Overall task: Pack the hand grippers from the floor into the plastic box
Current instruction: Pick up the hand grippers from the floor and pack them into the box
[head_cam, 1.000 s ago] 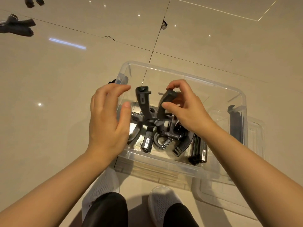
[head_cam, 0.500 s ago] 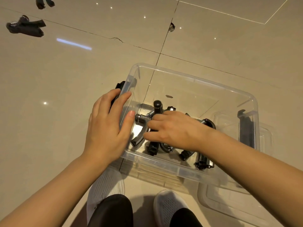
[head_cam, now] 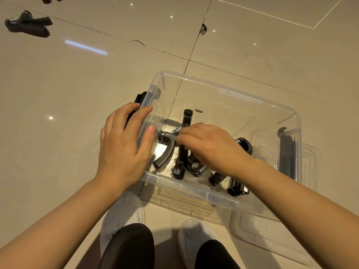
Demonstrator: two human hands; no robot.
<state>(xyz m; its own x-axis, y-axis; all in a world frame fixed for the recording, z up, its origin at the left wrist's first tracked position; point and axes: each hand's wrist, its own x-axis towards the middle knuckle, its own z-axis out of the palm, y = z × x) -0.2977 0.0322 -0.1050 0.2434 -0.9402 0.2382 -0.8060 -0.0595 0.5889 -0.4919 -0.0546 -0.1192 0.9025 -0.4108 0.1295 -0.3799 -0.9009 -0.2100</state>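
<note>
While two white shoes [head_cam: 124, 216] stand at 6 o'clock, the left hand [head_cam: 124, 148] rests flat, fingers straight, on the clear plastic box [head_cam: 229, 92] at its 9 o'clock wall. The right hand [head_cam: 209, 146] lies over the black hand grippers [head_cam: 165, 152] heaped inside; its grasp cannot be told, nor their count. A lid [head_cam: 272, 235] lies at 4 o'clock. One more gripper on the floor [head_cam: 29, 26] sits at 11 o'clock. Labels are unreadable.

left hand [head_cam: 124, 150] on plastic box [head_cam: 229, 90] wall | right hand [head_cam: 209, 146] on hand grippers [head_cam: 165, 154]
</note>
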